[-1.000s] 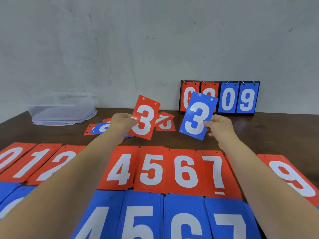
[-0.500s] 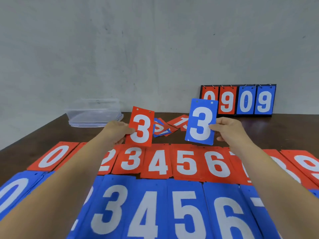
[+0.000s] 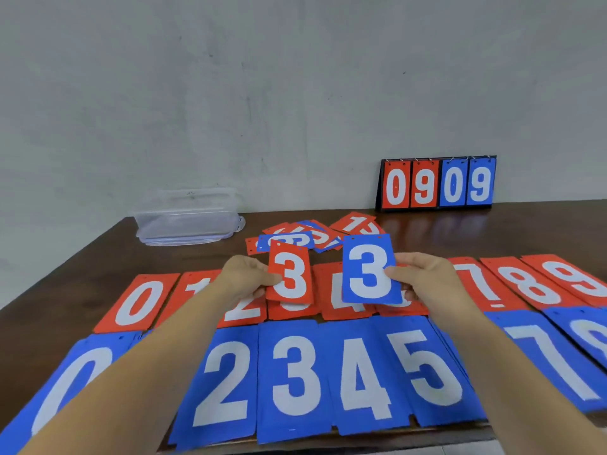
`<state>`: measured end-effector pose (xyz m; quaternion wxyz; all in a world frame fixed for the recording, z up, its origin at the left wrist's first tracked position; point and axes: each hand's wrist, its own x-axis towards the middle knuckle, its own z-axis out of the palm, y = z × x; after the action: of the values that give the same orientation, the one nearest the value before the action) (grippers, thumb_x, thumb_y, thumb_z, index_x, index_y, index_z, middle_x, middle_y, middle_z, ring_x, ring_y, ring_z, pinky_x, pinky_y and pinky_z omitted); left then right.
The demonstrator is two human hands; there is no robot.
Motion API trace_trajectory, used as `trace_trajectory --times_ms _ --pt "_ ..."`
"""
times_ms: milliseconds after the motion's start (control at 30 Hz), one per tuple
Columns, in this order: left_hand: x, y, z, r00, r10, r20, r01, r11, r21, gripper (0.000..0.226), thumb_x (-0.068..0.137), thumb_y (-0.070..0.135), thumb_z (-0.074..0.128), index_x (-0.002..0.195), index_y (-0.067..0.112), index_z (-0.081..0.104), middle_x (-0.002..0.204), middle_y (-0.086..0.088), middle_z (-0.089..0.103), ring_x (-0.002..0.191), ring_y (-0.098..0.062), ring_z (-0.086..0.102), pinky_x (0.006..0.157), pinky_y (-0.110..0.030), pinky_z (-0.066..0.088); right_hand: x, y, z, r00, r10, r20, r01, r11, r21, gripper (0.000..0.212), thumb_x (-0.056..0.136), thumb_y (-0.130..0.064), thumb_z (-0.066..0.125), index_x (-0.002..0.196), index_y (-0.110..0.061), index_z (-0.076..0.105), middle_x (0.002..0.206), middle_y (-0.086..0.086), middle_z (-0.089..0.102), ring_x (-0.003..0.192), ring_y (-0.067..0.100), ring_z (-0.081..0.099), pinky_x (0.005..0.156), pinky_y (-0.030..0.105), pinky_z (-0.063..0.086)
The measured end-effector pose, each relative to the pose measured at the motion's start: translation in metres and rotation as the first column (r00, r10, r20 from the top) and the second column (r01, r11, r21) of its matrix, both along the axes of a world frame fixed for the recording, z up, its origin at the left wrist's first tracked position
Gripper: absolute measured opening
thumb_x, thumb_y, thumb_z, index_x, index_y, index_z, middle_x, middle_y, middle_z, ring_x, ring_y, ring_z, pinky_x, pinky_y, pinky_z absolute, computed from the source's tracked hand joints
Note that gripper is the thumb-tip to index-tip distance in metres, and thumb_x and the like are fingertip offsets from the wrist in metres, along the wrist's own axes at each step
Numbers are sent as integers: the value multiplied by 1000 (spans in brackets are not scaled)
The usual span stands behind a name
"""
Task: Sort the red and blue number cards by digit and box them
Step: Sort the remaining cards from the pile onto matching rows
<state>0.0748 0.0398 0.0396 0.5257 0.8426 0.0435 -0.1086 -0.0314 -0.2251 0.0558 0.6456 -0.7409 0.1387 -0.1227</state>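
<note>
My left hand [image 3: 244,279] pinches a red 3 card [image 3: 290,274] by its left edge, just above the red row. My right hand [image 3: 423,279] pinches a blue 3 card [image 3: 369,270] by its right edge, above the red 4 and 5 stacks. On the brown table [image 3: 98,274] lie a red row of digit stacks [image 3: 141,303] and, nearer me, a blue row [image 3: 295,376], ordered left to right. A loose pile of unsorted cards [image 3: 312,236] lies behind the held cards. My arms hide parts of both rows.
A clear plastic box with lid [image 3: 189,218] stands at the back left against the wall. A flip scoreboard reading 0909 [image 3: 437,185] stands at the back right. The table's left edge runs diagonally past the box.
Both hands have lowered the two 3 cards toward the rows and nearer me. The view has shifted right and down, bringing the blue 2 to 5 stacks to the middle.
</note>
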Motion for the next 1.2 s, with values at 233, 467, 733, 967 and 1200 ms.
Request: trace_trajectory --times_ms 233,467,733,967,1200 --pt "-1 -4 -22 967 -122 223 13 899 437 25 78 33 78 94 17 69 99 -2 69 89 -17 63 71 -27 50 -39 50 -6 997 2 -82 -14 991 -137 26 85 -8 69 111 -11 63 72 -3 66 51 3 57 42 12 42" --pt "-7 1 -31 954 -194 231 31 826 563 35 81 45 72 101 18 63 91 2 65 82 -14 60 66 -28 48 -57 98 -33 981 82 -177 -129 952 -277 36 84 -13 72 118 -15 60 70 -4 68 79 11 66 69 22 54" --pt "-19 17 -36 912 -174 371 -37 867 497 43 87 40 66 124 19 60 111 -1 67 98 -16 63 85 -34 55 -67 123 -54 988 -25 -149 -100 636 -765 43 87 -34 67 126 -33 50 81 -15 51 82 4 51 73 20 45" --pt "-29 19 -26 879 -203 432 -27 883 469 50 87 41 67 131 20 56 126 -1 61 110 -17 59 93 -38 53 -57 117 -50 998 -5 -55 -37 685 -727 38 85 -34 70 120 -30 56 88 -17 53 89 4 51 66 17 40" --pt "-24 5 -18 843 -260 470 7 881 474 52 88 38 66 135 19 53 138 -1 53 125 -18 51 103 -41 45 -22 99 -39 1000 -18 3 15 691 -723 39 88 -28 67 125 -24 58 119 -6 61 109 9 55 86 27 50"
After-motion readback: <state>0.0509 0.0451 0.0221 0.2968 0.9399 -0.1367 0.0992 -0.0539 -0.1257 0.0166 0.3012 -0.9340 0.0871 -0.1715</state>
